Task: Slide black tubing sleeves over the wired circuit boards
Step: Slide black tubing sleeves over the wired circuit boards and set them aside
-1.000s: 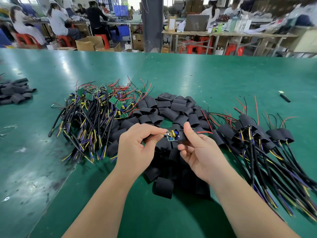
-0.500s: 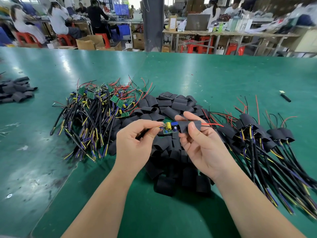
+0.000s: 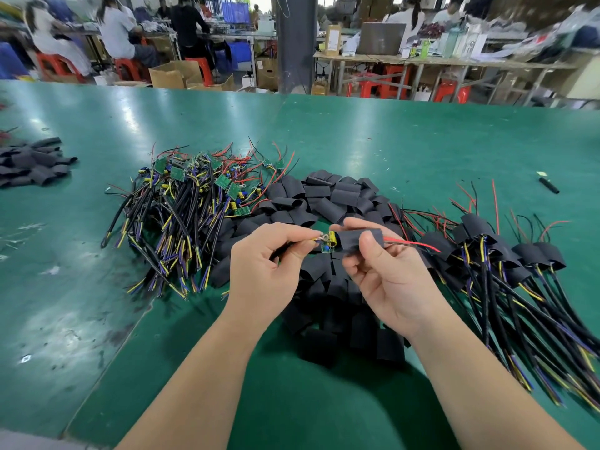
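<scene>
My left hand [image 3: 269,264] pinches the cable end of a small green circuit board [image 3: 328,242] with a yellow capacitor. My right hand [image 3: 386,271] grips a black tubing sleeve [image 3: 360,239] between thumb and fingers; the sleeve covers the board's right end, and red and black wires [image 3: 412,243] stick out of its far side. Behind and below my hands lies a pile of loose black sleeves [image 3: 331,199]. Bare wired boards [image 3: 194,203] are heaped at the left. Sleeved boards [image 3: 493,251] with their cables lie at the right.
A second small heap of black sleeves [image 3: 32,164] sits at the far left of the green table [image 3: 389,141]. A black marker [image 3: 548,185] lies at the far right. People work at benches beyond the table.
Both hands rose from the sleeve pile. The sleeve was threaded over the red and black wires and has slid left onto the board's end, with the wires now poking out at the right.
</scene>
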Motion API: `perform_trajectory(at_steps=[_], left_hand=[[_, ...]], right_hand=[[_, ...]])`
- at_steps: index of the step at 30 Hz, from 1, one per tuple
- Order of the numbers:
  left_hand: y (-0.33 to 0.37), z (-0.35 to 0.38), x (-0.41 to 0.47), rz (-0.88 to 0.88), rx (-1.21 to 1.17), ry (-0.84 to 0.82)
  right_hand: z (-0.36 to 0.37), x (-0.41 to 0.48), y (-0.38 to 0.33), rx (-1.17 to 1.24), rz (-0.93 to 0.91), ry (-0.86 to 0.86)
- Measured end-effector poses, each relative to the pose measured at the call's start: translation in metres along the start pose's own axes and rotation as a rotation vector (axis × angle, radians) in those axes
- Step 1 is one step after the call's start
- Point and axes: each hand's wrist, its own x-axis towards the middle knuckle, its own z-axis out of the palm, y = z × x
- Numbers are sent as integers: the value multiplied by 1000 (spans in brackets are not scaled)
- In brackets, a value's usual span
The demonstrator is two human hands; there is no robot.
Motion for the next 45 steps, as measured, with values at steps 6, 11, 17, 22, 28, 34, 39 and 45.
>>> perform_trajectory(at_steps=[6, 11, 17, 22, 28, 34, 39, 45], left_hand=[[0, 2, -1, 130, 157, 21], [-4, 2, -2, 194, 272, -41], [-9, 1, -2, 202, 353, -71], [-10, -1, -2, 35, 289, -62], [-8, -2, -2, -103, 106, -93], [-22, -18, 7, -220, 239, -11], [-34, -30, 13, -314, 692, 106], [-42, -42, 22, -342, 961, 128]], right_hand=[[4, 0, 3, -17, 58, 105], [4, -1, 7, -86, 36, 128], [4, -2, 10, -212, 0, 148], [7, -2, 14, -262, -14, 138], [12, 2, -6, -8, -60, 238], [-31, -1, -74, 22, -263, 464], [-72, -8, -88, -930, -351, 853], [-79, -4, -78, -1427, -381, 957]])
